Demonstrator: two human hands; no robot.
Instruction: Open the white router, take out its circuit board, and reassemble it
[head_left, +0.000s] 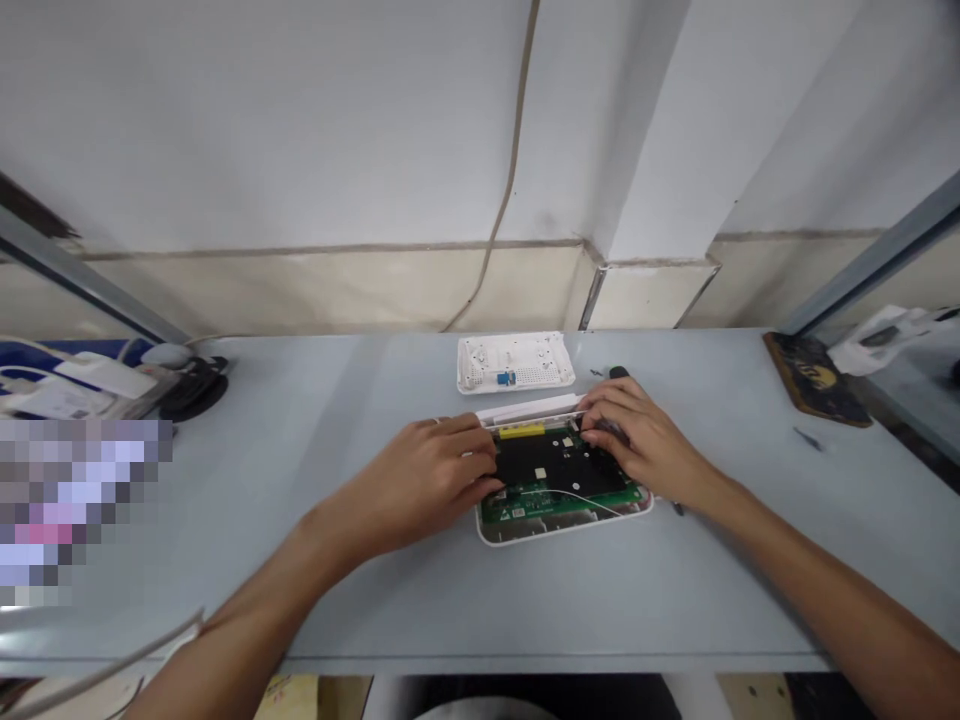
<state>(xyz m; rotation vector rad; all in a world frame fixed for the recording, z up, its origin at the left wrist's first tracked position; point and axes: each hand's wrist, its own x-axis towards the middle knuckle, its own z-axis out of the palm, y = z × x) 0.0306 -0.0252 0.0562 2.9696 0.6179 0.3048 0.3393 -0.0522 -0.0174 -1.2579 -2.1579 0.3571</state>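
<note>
At the centre of the pale grey-blue tabletop (750, 600) sits an open white plastic router base (487, 530), holding a green circuit board (525, 506) under a flat black square pad (555, 462). A yellow label (521, 431) sits near the far edge of the board, and a thin white wire (577, 495) runs across it. A narrow white plastic strip (529, 408) lies along the far edge of the base. Both hands curve over the unit: the left hand (416, 480) comes in from the lower left with its fingers bent onto the near-left side, and the right hand (637, 440) has its fingers curled over the far-right corner. Neither hand is flat open, but whether either one grips something cannot be told. Just beyond, a white perforated router cover (516, 362) with a blue connector (505, 378) lies apart from the base, so the board stands exposed, with the strip in place. The fingers hide part of the board, and a dark object (619, 372) beyond the right hand is partly hidden, too. At the upper right lies a brown printed mat (816, 378), while the lower-left corner of the frame is pixelated and unreadable.
</note>
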